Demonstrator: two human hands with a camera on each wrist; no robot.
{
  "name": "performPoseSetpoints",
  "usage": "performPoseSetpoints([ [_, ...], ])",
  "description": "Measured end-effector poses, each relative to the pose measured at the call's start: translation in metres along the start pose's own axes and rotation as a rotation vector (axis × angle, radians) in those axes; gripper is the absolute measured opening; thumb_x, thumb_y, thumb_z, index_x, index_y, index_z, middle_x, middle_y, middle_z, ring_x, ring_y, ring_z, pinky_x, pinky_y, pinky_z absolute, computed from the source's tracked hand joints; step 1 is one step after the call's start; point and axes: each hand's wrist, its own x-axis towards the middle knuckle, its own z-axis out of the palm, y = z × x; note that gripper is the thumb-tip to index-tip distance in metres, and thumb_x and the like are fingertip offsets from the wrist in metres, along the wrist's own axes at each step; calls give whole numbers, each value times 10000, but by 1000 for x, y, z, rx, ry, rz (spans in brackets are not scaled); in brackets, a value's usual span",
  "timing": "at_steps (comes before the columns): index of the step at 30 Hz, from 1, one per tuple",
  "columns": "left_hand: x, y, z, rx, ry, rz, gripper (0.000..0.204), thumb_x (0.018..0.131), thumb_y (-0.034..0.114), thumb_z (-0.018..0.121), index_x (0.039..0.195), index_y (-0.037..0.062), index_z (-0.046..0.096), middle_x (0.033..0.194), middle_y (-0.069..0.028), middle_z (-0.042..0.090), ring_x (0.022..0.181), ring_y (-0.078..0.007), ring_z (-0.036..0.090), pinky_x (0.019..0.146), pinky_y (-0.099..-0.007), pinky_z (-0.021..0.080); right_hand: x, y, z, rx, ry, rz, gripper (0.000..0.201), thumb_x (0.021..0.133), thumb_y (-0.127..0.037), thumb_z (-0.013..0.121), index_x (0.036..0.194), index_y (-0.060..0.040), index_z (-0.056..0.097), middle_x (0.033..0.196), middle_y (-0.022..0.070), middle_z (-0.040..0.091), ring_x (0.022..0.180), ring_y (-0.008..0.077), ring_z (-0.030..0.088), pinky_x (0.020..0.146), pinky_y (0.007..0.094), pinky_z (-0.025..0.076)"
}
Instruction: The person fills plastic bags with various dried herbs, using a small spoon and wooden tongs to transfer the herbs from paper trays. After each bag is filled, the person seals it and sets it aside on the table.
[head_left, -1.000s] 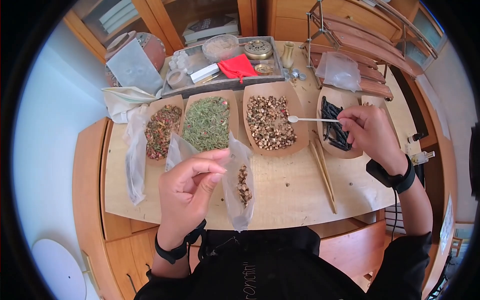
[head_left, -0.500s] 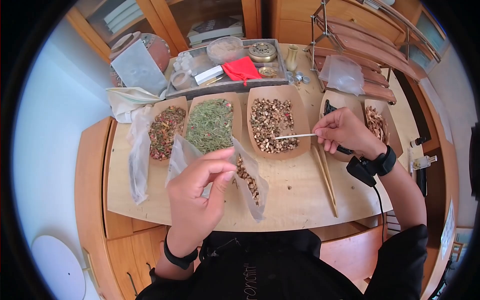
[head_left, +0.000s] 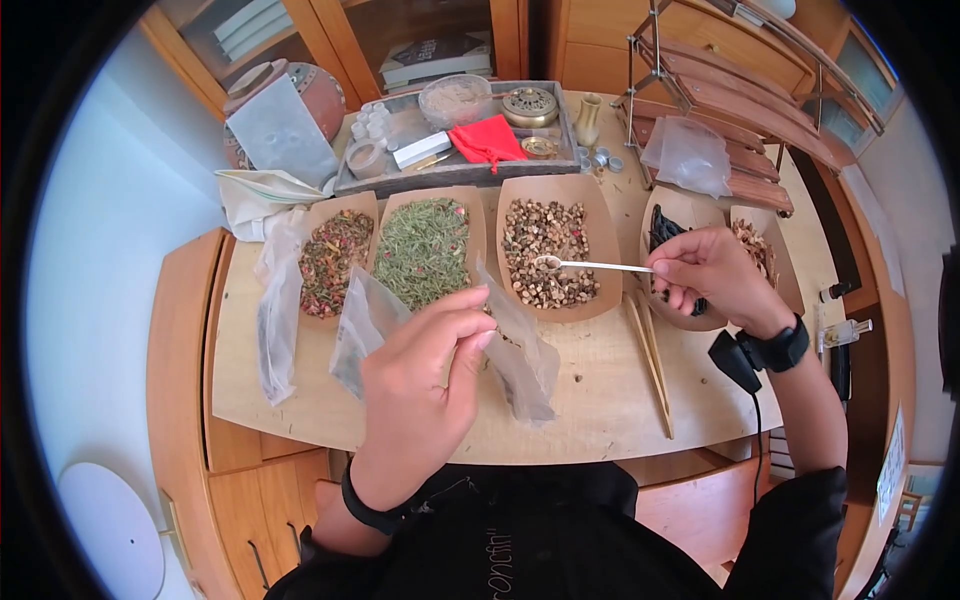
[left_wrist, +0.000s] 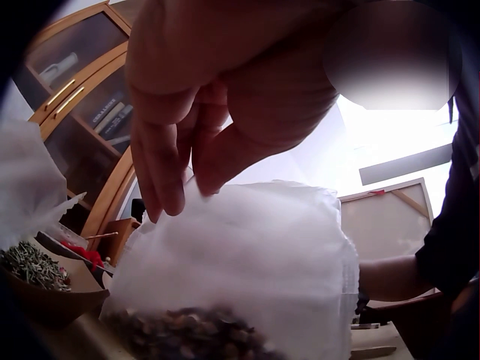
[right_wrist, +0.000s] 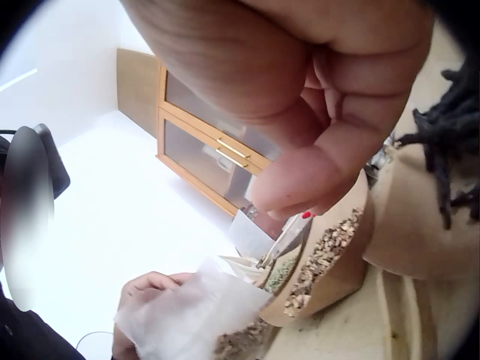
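Note:
My left hand (head_left: pixel 425 375) pinches the upper edge of a translucent bag (head_left: pixel 528 375) between thumb and fingertips. Dark brown chopped pieces (left_wrist: pixel 187 334) lie in the bottom of that bag in the left wrist view. Thumb and fingers of my right hand (head_left: pixel 722 278) pinch the end of a thin white spoon (head_left: pixel 610 267), held level. Its bowl, with brown bits in it, is over the chopped brown pieces (head_left: pixel 545 230) in a paper tray (head_left: pixel 605 235). The spoon is hidden behind the fingers in the right wrist view.
Left of that tray stand trays of green dried herb (head_left: pixel 425 250) and reddish mix (head_left: pixel 335 260); black sticks (head_left: pixel 665 228) and brown shavings (head_left: pixel 752 245) are right. Wooden tongs (head_left: pixel 652 370) lie in front. Two filled bags stand left. Behind are a grey tray (head_left: pixel 420 180) and a folding rack (head_left: pixel 730 90).
My right hand has moved left from the black sticks; the spoon dipped among the chopped pieces and now shows bits in its bowl. My left hand and the bag have shifted right.

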Motion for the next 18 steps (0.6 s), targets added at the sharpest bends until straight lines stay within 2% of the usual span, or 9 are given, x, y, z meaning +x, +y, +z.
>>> performPoseSetpoints([
  [1,1,1,-1,38,-20,8,86,854,-41,619,933,-36,652,1047,-157,677,879,-161,667,746,-259,539,-8,-10,0,-12,9,-25,147,905,-58,623,975,65,658,738,67,654,574,89,618,479,190,506],
  [5,2,3,2,39,-23,-27,76,853,-32,624,923,-34,653,1029,-160,681,876,-173,671,742,-265,537,-39,-44,7,-71,39,-63,146,901,-60,630,973,60,667,731,54,653,567,69,608,469,182,497],
  [7,3,0,5,51,24,36,73,828,-9,644,901,-2,645,1021,-150,679,775,-271,677,642,-313,527,-49,-52,13,-84,24,-93,135,898,-51,631,960,64,666,716,42,642,563,65,604,470,183,493],
  [8,4,1,5,49,24,36,73,828,-9,644,901,-2,645,1021,-150,679,775,-271,677,642,-313,527,-54,-55,17,-85,25,-92,135,898,-51,631,960,64,666,716,42,642,563,65,604,470,183,493],
  [10,5,4,4,114,-11,44,75,846,-33,626,914,-30,656,1026,-159,684,874,-200,680,737,-269,537,-62,-59,26,-122,27,-98,119,894,-40,631,943,65,661,700,33,629,562,68,604,477,184,493],
  [12,6,4,4,102,-12,36,74,844,-34,626,911,-30,657,1025,-159,685,874,-204,681,739,-269,536,-68,-58,33,-185,48,-134,91,890,-18,623,927,54,665,711,38,632,560,71,602,481,197,489],
  [15,6,4,4,75,-10,13,73,844,-36,625,909,-29,657,1027,-157,685,877,-202,680,743,-267,533,-76,-60,40,-430,139,-325,79,874,5,623,921,30,681,688,52,632,560,65,601,484,214,472],
  [16,5,4,4,58,-7,-1,73,844,-37,624,909,-27,656,1030,-155,685,879,-197,679,745,-265,532,-75,-60,40,-430,137,-324,79,874,5,623,921,30,681,688,52,632,560,65,601,484,214,472],
  [18,4,2,1,34,-6,2,75,849,-40,617,915,-30,650,1039,-154,682,892,-192,674,751,-268,534,-74,-58,39,-337,287,-360,80,864,4,620,909,34,679,677,62,635,550,78,610,486,217,471],
])
